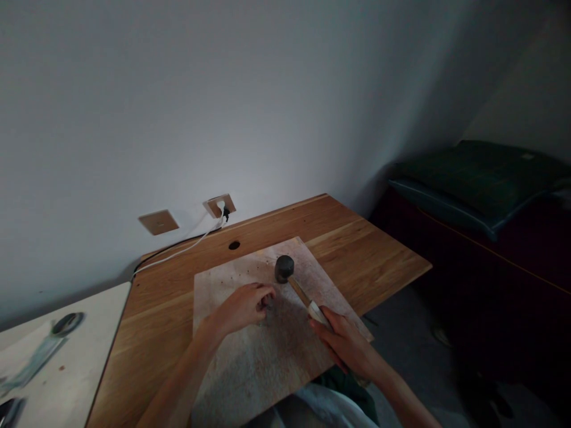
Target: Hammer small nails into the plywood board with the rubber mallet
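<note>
In my right hand (341,339) is a rubber mallet (284,269) with a black head and a wooden handle, my fingers wrapped round the light grip. Its head is over the far part of a worn board (241,368), which lies on the wooden table. My left hand (247,306) is above the middle of the board, left of the mallet, with fingers curled and pinched together. Whatever is between those fingers is too small and dark to make out. A row of small dark marks runs along the board's far side.
The wooden table (379,255) meets the wall, where cables (191,242) run from a socket (220,206). At left, a white table (102,333) bears a roll of tape (68,324). A dark green cushion-like bundle (486,178) lies at right.
</note>
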`<state>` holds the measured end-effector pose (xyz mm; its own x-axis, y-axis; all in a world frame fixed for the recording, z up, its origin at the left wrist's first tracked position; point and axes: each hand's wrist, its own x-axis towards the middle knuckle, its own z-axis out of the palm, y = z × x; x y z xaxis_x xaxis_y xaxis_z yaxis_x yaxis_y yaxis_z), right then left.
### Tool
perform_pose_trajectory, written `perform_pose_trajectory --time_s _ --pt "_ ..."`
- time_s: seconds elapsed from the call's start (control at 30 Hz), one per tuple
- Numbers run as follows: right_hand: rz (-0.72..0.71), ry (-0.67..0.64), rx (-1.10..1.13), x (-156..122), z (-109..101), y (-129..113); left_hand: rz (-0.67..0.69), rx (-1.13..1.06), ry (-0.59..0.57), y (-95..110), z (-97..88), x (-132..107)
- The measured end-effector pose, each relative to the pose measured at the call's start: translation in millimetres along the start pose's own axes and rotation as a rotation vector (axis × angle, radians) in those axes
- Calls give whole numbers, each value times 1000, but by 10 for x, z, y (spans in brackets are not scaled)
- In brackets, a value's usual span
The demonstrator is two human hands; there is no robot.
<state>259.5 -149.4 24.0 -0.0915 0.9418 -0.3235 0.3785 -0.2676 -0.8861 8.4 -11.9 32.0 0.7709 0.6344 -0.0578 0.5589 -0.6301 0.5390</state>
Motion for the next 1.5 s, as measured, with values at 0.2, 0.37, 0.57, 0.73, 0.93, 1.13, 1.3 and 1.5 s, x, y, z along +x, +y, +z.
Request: perform_pose_trajectory --time_s 0.2,0.37,0.57,0.73,0.93,1.13,1.3,1.5 --pt "18 20 -5 25 16 44 11 -72 184 -155 -94 60" --pt "25 26 8 17 29 59 -182 -124 512 -489 -148 323" --pt "10 14 24 11 26 83 -179 -118 517 -681 26 412" --pt "24 6 43 5 28 96 -190 -89 528 -701 46 386" --pt "12 -3 25 0 17 27 -226 -69 556 -751 66 416" --pt "35 17 3 10 33 65 -200 -21 525 -764 78 419" --pt "37 9 -7 19 46 82 -117 35 547 -777 103 417" --pt "32 52 -79 136 67 -199 -153 -59 556 -830 160 437"
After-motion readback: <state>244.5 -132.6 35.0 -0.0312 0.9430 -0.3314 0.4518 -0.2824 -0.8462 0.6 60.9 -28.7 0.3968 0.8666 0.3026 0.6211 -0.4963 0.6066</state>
